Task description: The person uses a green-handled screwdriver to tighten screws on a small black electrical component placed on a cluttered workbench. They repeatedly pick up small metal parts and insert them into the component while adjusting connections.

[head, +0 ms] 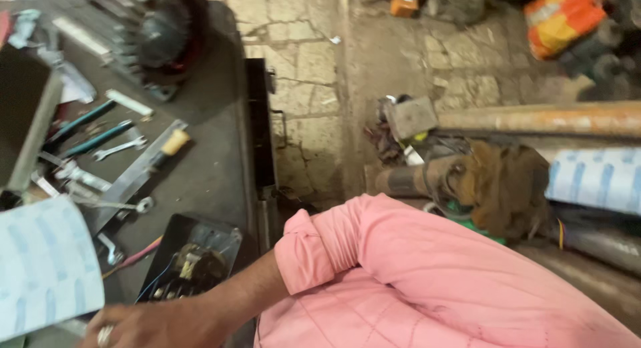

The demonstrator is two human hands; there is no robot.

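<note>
My right hand (143, 324) reaches leftward across my body onto the dark workbench (207, 168), at the bottom edge of the view. It wears a ring, and a rolled pink sleeve (400, 254) covers the arm. The fingers lie low, partly cut off by the frame, so I cannot tell whether they grip anything. Just above the hand sits an open black box (190, 258) with an electrical part and wires inside. A white sheet with pale blue print (47, 268) lies left of the hand. My left hand is out of view.
Spanners (120, 148), a tool with a yellowish handle (175, 142) and a black round machine part (170, 34) litter the bench. On the stone floor to the right lie rusty pipes (534, 118), a brown cloth (507, 188) and an orange bag (561, 14).
</note>
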